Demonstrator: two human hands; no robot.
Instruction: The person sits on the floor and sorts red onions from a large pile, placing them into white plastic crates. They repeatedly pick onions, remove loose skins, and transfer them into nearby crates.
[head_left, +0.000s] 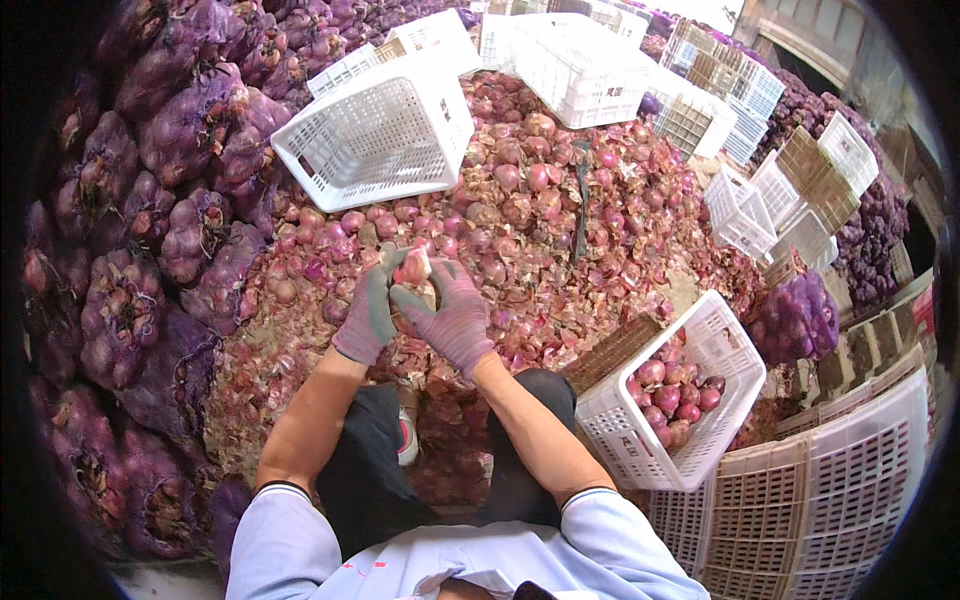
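Both of my hands wear gloves of purplish-pink knit with grey-green coated fingers and palms. Between them is a red onion (414, 268) with pale, partly loose skin. My left hand (369, 307) grips it from the left, and my right hand (451, 311) holds it from the right, with the thumb below. Under and beyond my hands spreads a heap of loose red onions (517, 176) mixed with dry skins. To the right of my knee, a tilted white plastic crate (611, 450) holds several cleaner red onions (679, 397).
Purple mesh sacks of onions (124, 300) are piled along the left. A white crate (367, 142) lies tipped on the heap, with another crate (592, 86) beyond. Stacked crates (810, 495) stand at lower right, near a full purple mesh sack (799, 315). A dark strip (581, 202) lies across the onions.
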